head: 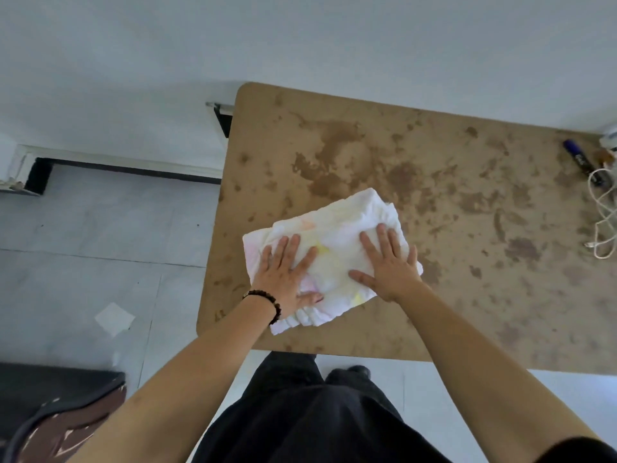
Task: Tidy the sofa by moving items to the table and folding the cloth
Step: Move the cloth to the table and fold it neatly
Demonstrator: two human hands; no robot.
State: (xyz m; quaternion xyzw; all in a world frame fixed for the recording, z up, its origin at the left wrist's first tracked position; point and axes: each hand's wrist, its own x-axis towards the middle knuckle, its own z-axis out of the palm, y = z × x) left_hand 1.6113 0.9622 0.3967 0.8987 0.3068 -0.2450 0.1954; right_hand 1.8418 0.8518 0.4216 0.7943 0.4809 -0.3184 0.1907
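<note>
A white cloth (340, 225) with faint pink and yellow marks lies folded into a thick rectangle on the stained brown table (450, 202), near its front left corner. My left hand (287, 275), with a dark bead bracelet on the wrist, lies flat on the cloth's left half, fingers straight and spread. My right hand (387, 265) presses flat on the right half, fingers also spread. Neither hand curls round the fabric.
A blue marker (579, 158) and a coiled white cable (604, 215) lie at the table's far right. A white scrap of paper (115, 319) sits on the grey floor at left. A dark worn sofa edge (56, 416) shows at bottom left.
</note>
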